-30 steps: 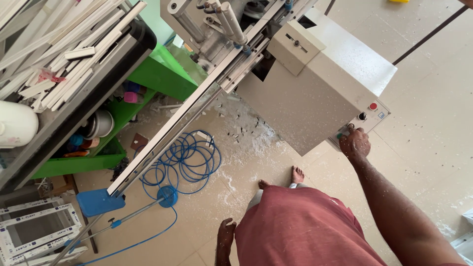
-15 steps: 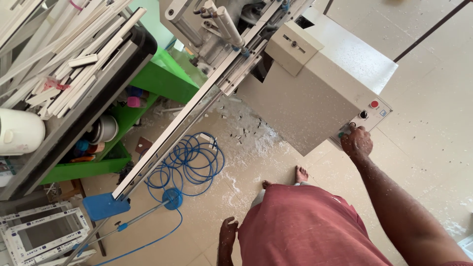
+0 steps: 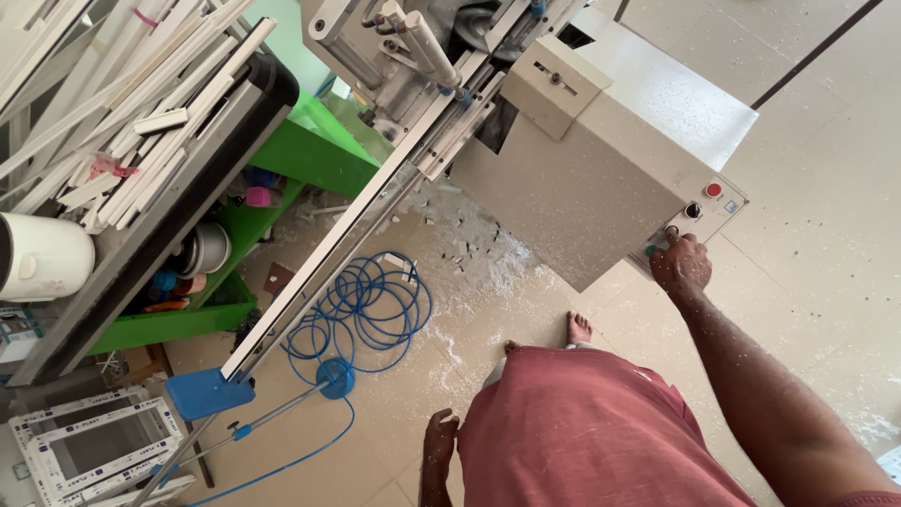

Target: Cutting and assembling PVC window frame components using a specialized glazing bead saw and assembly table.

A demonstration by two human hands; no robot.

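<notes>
My right hand rests against the small control panel on the corner of a beige machine cabinet. Its fingers are curled, with the fingertips at a green button, below a black knob and a red button. It holds nothing. My left hand hangs at my side beside my red shirt, fingers loose and empty. A long white profile runs out of the machine's clamp head down to a blue support stand.
Coiled blue hose and white chips lie on the tiled floor by my bare feet. At left, a rack holds several white profiles, with a green frame and a white bucket. White window frames lean at bottom left.
My right hand stays on the control panel and my left hand stays hanging. Only the view has shifted slightly.
</notes>
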